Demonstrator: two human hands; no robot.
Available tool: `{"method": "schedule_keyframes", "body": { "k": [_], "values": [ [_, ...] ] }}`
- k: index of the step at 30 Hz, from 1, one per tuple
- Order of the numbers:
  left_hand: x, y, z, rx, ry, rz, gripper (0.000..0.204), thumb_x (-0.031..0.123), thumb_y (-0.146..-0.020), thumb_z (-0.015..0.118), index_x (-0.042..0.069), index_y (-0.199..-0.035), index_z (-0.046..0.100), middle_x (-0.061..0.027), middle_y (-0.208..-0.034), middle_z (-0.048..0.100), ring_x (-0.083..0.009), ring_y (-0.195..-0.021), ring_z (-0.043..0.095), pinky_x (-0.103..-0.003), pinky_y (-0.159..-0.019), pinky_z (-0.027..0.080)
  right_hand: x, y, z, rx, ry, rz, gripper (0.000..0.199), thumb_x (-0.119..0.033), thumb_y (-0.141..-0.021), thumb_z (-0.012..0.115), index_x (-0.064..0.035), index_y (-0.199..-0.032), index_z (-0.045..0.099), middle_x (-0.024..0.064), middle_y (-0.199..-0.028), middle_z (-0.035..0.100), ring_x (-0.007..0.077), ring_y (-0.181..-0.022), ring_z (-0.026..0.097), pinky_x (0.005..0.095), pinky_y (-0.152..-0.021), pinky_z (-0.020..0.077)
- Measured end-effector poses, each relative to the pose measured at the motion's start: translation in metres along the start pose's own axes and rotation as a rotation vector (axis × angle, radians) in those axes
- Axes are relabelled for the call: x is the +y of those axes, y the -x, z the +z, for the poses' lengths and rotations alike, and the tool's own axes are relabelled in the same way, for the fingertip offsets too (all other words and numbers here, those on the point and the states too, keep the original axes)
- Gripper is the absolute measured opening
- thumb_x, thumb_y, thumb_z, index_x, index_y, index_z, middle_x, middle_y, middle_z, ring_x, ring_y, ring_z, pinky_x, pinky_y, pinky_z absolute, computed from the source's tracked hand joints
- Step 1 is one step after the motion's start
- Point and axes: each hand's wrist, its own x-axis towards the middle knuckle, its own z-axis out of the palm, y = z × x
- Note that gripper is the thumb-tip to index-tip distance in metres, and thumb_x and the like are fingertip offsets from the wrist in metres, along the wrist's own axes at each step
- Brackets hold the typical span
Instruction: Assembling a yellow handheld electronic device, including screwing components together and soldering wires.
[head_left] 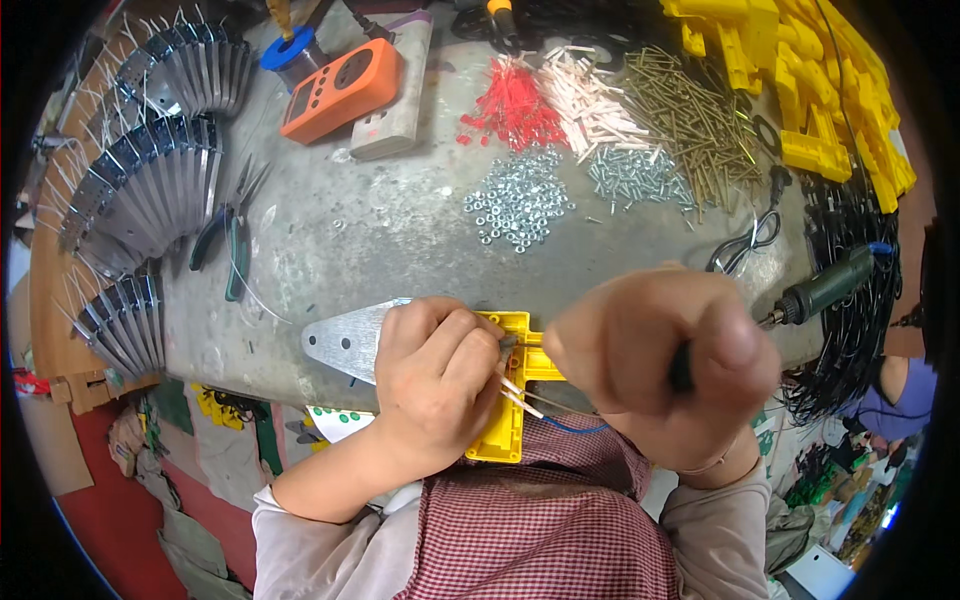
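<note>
My left hand (432, 385) presses down on a yellow plastic housing (512, 420) that lies over a flat, pointed metal plate (342, 342) at the near edge of the workbench. Thin white and blue wires (545, 412) stick out from under its fingers. Closed in a fist, my right hand (668, 362) grips a dark-handled tool (682, 368). The tool's tip is hidden behind the fist, close to the housing.
On the grey bench (380, 235) lie piles of nuts (518, 205), screws (690, 115) and red and white plastic plugs (515, 105). An orange meter (342, 90), pliers (232, 245), fanned metal plates (150, 195), yellow housings (830, 90), black cables (850, 330) and a green rotary tool (825, 288) surround them.
</note>
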Motion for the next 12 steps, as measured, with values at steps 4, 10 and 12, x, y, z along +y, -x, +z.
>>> {"method": "schedule_keyframes", "body": {
  "k": [4,10,12],
  "values": [
    [0.002,0.000,-0.001,-0.028,0.047,-0.048,0.021,0.001,-0.057,0.065,0.005,-0.075,0.054,-0.0074,-0.080,0.058,-0.0277,-0.080,0.055,-0.039,-0.067,0.041,0.005,-0.007,0.004,-0.057,0.139,0.019,0.029,-0.018,-0.091,0.049,-0.0028,-0.067,0.050,0.0071,-0.059,0.050,0.0190,-0.048,0.048,0.0319,-0.045,0.0357],
    [0.020,-0.039,-0.050,-0.106,0.564,-0.345,0.024,0.000,-0.062,0.064,0.002,-0.086,0.061,-0.0124,-0.084,0.062,-0.0327,-0.084,0.059,-0.040,-0.079,0.047,0.015,-0.018,0.014,-0.091,0.198,0.089,0.040,-0.028,-0.094,0.047,-0.0064,-0.061,0.048,0.0050,-0.056,0.051,0.0207,-0.047,0.053,0.0325,-0.045,0.0401],
    [0.051,-0.051,-0.056,-0.027,0.645,-0.349,0.027,0.005,-0.063,0.069,0.002,-0.089,0.066,-0.0101,-0.087,0.065,-0.0256,-0.083,0.063,-0.035,-0.075,0.050,0.007,-0.025,0.016,-0.081,0.272,0.131,0.058,-0.046,-0.097,0.042,-0.0099,-0.052,0.045,0.0019,-0.051,0.052,0.0183,-0.044,0.053,0.0306,-0.045,0.0416]
  ]
}}
